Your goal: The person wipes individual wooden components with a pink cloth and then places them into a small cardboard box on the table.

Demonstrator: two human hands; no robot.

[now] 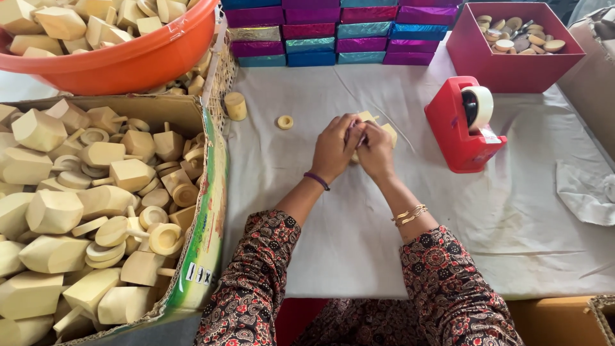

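My left hand (pixel 334 147) and my right hand (pixel 375 150) are pressed together over the white cloth (pixel 359 224) in the middle of the table. Both close around a pale wooden piece (pixel 388 132); only its edges show past my fingers. A purple band sits on my left wrist and gold bangles on my right. A small wooden ring (pixel 285 122) and a short wooden cylinder (pixel 236 106) lie apart on the cloth to the left of my hands.
A cardboard box (pixel 205 211) of faceted wooden blocks and discs fills the left. An orange tub (pixel 128 61) of blocks sits behind it. Stacked shiny coloured boxes (pixel 333 32) line the back. A red tape dispenser (pixel 464 125) and a red box (pixel 512 70) of wooden discs stand right.
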